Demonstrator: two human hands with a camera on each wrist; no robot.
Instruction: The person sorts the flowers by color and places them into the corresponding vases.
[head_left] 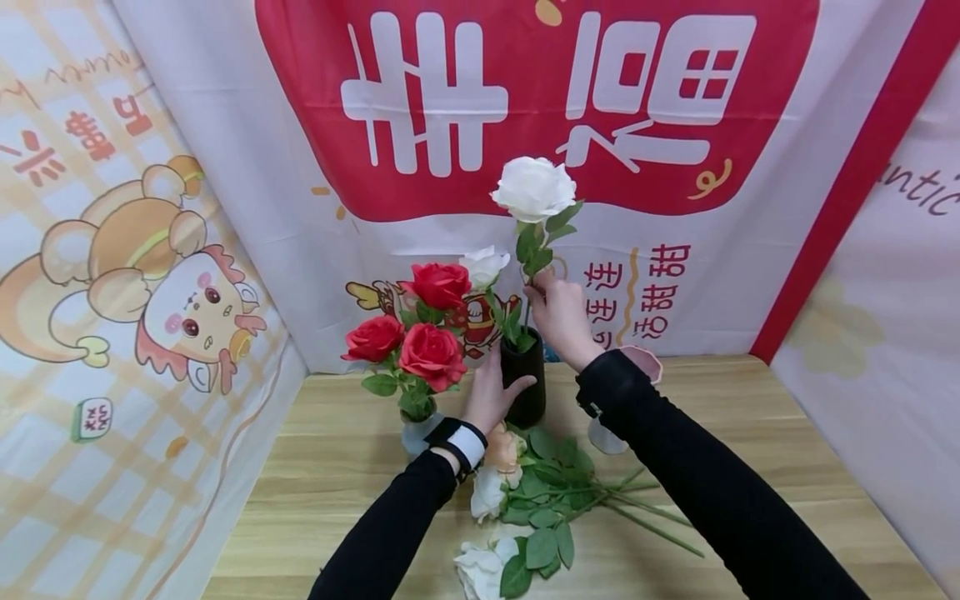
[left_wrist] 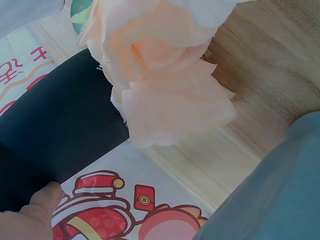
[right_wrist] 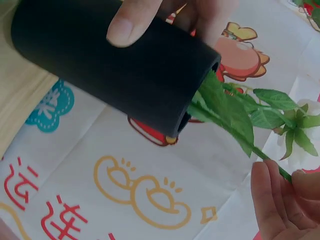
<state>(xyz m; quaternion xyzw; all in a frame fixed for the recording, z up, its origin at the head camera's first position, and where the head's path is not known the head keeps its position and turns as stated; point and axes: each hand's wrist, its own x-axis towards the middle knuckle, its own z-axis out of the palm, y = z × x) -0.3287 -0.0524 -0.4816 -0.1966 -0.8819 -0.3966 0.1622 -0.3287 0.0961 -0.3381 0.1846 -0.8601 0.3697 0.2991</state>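
Fingers of our right hand (head_left: 561, 315) pinch the stem (right_wrist: 272, 167) of a white rose (head_left: 534, 190) just below its leaves. We see that stem run down into the mouth of the black vase (head_left: 532, 387), the bloom well above the rim. The vase stands upright on the worktop (head_left: 322, 492), near the wall cloth (head_left: 405, 237). Our left hand (head_left: 491, 392) grips it below the mouth: thumb across the near side, the other fingers round the far side and partly hidden. We note a shorter rose (head_left: 483, 267), also white, standing in the same vase.

To the left, three red roses (head_left: 432, 357) stand in a pale vase (head_left: 417, 433). By the left wrist we find a peach rose (head_left: 502, 448) lying on the worktop, with two loose blooms (head_left: 487, 493), both white, nearer us. Bare stalks (head_left: 652, 517) point right. A pink vessel (head_left: 647, 364) shows partly behind our right sleeve (head_left: 705, 467).
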